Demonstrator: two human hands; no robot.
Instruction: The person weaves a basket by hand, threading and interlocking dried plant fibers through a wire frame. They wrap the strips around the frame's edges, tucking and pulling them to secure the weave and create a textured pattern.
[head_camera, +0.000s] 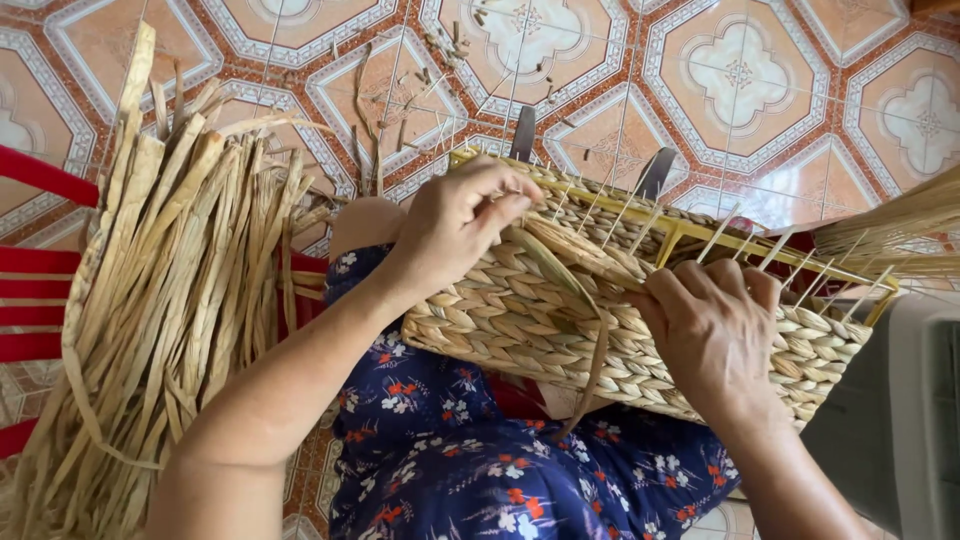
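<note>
Both hands (left (455, 225), right (715, 335)) closed around a straw strand (570, 270) atop the woven basket (520, 320).

I see basket (560, 330): pale straw-tan, braided weave; frame rods (745, 240) yellow. Loose strand (575, 275) over it, dull olive-tan. Dried leaf bundle (170, 300): same beige, streaky. Dress (480, 460): navy, small red and white flowers. Chair slats (35, 290) red. Floor tiles (740, 75): terracotta-orange, white octagon outlines, cream floral medallions
</note>
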